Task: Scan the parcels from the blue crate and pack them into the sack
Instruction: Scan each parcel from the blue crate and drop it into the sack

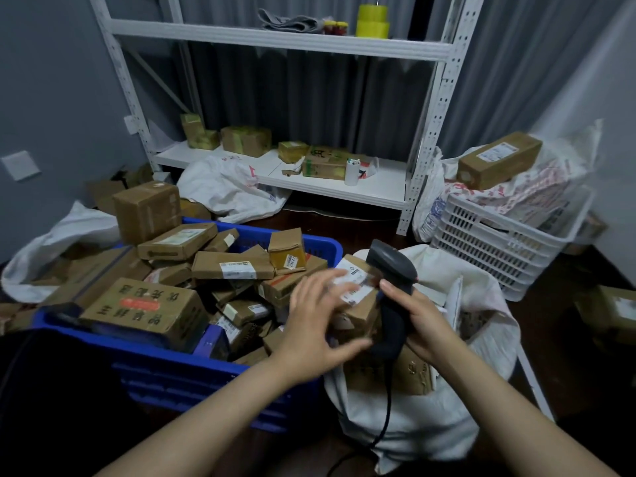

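I am watching a brown cardboard parcel with a white label [364, 304] sitting at the mouth of the white woven sack [413, 432], on top of other cardboard boxes inside it. The sack is standing just right of the blue plastic crate [192, 376], which is brimming with brown parcels. Both are resting on a dark floor [550, 342] in a grey-walled room. A white metal shelf rack [275, 39] is standing behind them, carrying yellow tape rolls [372, 24], and a white slatted crate [499, 249] is sitting to the right.

The left hand [316, 328] is lying against the parcel, its fingers straight and spread over the label and blurring. The right hand [426, 325] is wrapping its fingers round the handle of a dark grey corded barcode scanner [392, 266], whose head is hanging over the label.
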